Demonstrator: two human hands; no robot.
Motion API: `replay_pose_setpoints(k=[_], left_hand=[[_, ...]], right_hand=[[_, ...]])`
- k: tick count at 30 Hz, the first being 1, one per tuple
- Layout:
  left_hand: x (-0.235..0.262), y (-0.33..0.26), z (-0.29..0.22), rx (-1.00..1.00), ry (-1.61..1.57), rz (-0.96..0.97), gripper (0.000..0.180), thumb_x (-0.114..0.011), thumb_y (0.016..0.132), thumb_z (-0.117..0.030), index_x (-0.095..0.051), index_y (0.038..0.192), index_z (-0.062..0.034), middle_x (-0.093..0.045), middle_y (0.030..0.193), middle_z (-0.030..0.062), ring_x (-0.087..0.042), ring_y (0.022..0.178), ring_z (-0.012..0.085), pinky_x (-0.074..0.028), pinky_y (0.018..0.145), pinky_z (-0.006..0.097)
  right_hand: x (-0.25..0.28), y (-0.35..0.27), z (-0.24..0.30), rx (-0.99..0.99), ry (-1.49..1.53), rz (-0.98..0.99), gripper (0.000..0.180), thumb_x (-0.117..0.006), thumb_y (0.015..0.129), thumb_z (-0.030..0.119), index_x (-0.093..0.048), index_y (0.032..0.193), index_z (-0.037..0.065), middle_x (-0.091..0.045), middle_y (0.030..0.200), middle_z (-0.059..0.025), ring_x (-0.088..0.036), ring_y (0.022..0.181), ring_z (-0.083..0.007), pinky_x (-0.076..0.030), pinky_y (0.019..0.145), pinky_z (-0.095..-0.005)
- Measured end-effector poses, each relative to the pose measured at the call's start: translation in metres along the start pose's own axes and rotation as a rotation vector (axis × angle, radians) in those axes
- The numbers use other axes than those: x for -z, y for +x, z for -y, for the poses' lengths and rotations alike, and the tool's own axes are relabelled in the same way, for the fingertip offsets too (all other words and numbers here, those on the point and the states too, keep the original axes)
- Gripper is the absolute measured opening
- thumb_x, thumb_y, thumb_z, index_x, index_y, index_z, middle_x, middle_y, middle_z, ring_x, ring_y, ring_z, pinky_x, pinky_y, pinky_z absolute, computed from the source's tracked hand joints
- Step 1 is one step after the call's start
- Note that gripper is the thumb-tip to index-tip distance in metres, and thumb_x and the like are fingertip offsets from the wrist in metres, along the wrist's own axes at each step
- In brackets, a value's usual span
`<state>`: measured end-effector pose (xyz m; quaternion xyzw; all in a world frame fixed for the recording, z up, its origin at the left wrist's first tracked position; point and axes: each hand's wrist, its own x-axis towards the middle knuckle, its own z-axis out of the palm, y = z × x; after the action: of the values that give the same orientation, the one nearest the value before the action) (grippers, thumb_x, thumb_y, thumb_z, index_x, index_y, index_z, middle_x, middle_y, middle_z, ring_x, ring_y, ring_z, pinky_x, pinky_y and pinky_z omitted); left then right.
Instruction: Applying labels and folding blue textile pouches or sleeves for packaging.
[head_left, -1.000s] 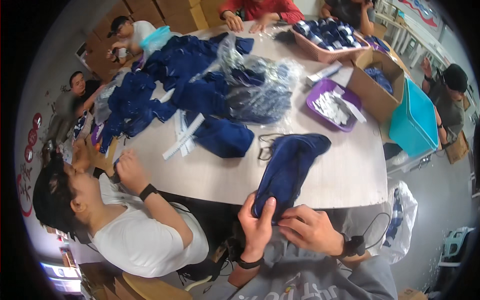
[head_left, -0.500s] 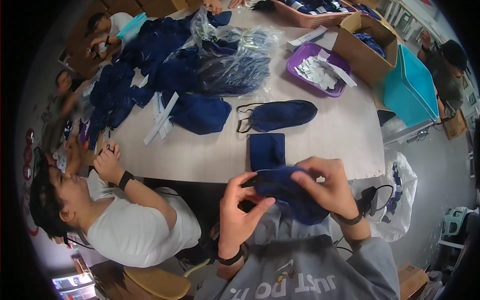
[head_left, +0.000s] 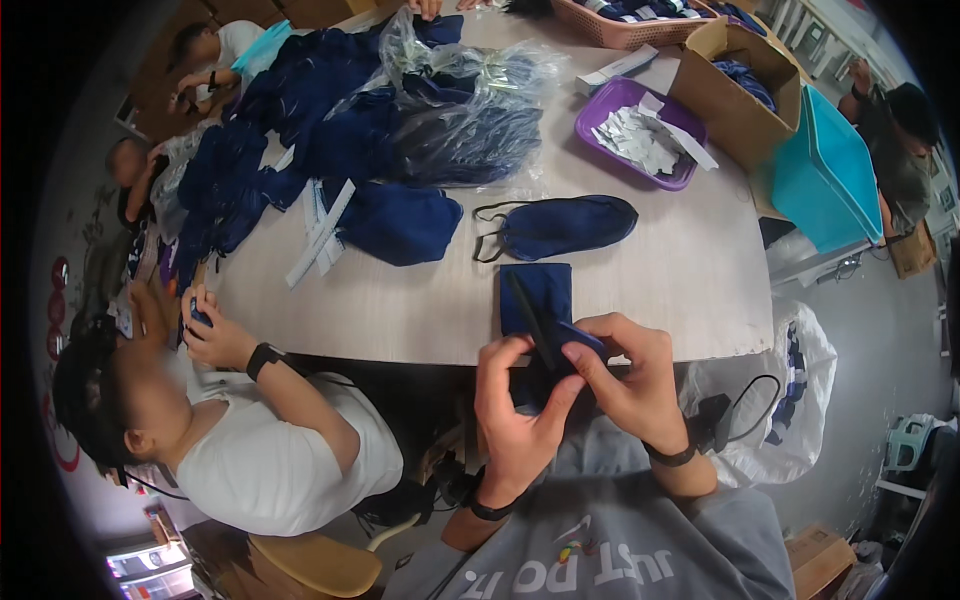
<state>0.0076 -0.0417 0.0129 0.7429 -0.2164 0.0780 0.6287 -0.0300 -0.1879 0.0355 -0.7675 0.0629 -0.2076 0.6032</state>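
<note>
My left hand [head_left: 522, 415] and my right hand [head_left: 640, 382] meet just over the table's near edge. Between their thumbs and fingers is a dark navy cloth piece [head_left: 553, 350], folded narrow and seen nearly edge-on. Both hands are closed on it; part of the cloth is hidden behind my fingers. Just beyond lies a square folded navy cloth [head_left: 533, 288], flat on the table. Farther away rests a long, rounded navy fabric piece [head_left: 572, 227] with thin dark strap loops at its left end. Left of that is a larger navy cloth bundle [head_left: 405, 224].
White strips [head_left: 320, 238] cross beside the bundle. Farther back are clear plastic bags [head_left: 470, 130], a purple basket [head_left: 677, 180] of white slips, a cardboard box [head_left: 735, 125] and turquoise bins [head_left: 825, 185]. A co-worker in white [head_left: 285, 450] sits close on my left.
The navy cloth in my hands was spread out and hanging to the right; now it is folded narrower and upright. My left hand has moved right, closer to my right hand.
</note>
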Motion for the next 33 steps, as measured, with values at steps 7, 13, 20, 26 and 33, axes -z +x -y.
replay_pose_setpoints(k=[7, 13, 20, 26, 33], left_hand=[[-0.001, -0.004, 0.001, 0.024, -0.433, 0.058, 0.018, -0.054, 0.104, -0.005, -0.041, 0.115, -0.0005, -0.066, 0.102, 0.0210, -0.065, 0.100, 0.0254, -0.049, 0.099, 0.040], [0.028, -0.015, -0.006, 0.362, -0.916, 0.418, 0.021, -0.052, 0.107, -0.011, -0.037, 0.120, -0.0033, -0.058, 0.070, 0.0090, -0.053, 0.059, 0.0084, -0.042, 0.053, 0.022], [0.051, -0.042, -0.005, 0.301, -0.270, 0.479, 0.049, -0.068, 0.097, -0.002, -0.040, 0.137, 0.0025, -0.064, 0.080, 0.0088, -0.059, 0.067, 0.0110, -0.049, 0.063, 0.025], [0.027, -0.018, -0.012, -0.181, 0.260, 0.035, 0.043, -0.084, 0.081, -0.010, -0.062, 0.117, 0.0002, -0.059, 0.126, 0.0209, -0.058, 0.114, 0.0366, -0.047, 0.098, 0.045], [0.012, 0.007, 0.007, -0.119, 0.112, 0.186, 0.029, -0.088, 0.079, -0.019, -0.077, 0.102, -0.0026, -0.056, 0.142, 0.0219, -0.059, 0.124, 0.0352, -0.047, 0.103, 0.044]], right_hand=[[-0.002, 0.002, -0.004, -0.010, 0.051, -0.138, 0.012, -0.076, 0.091, 0.006, -0.070, 0.098, -0.002, -0.073, 0.081, -0.0086, -0.065, 0.070, -0.0094, -0.052, 0.065, -0.0246], [0.010, 0.020, -0.013, 0.040, -0.025, -0.421, 0.013, -0.073, 0.097, 0.010, -0.069, 0.097, -0.002, -0.068, 0.081, -0.0026, -0.059, 0.075, -0.0070, -0.047, 0.068, -0.0231], [0.044, 0.036, -0.029, 0.080, 0.217, -0.566, 0.010, -0.068, 0.100, 0.007, -0.067, 0.104, -0.002, -0.064, 0.089, 0.0026, -0.055, 0.078, -0.0034, -0.043, 0.070, -0.0194], [0.014, 0.018, -0.018, 0.076, 0.266, -0.319, 0.009, -0.069, 0.098, 0.004, -0.067, 0.102, -0.003, -0.070, 0.089, -0.0017, -0.063, 0.077, -0.0053, -0.049, 0.070, -0.0206], [0.007, 0.007, -0.006, 0.131, 0.159, -0.152, 0.010, -0.074, 0.092, 0.002, -0.070, 0.098, -0.004, -0.074, 0.085, -0.0078, -0.069, 0.075, -0.0098, -0.054, 0.068, -0.0237]])
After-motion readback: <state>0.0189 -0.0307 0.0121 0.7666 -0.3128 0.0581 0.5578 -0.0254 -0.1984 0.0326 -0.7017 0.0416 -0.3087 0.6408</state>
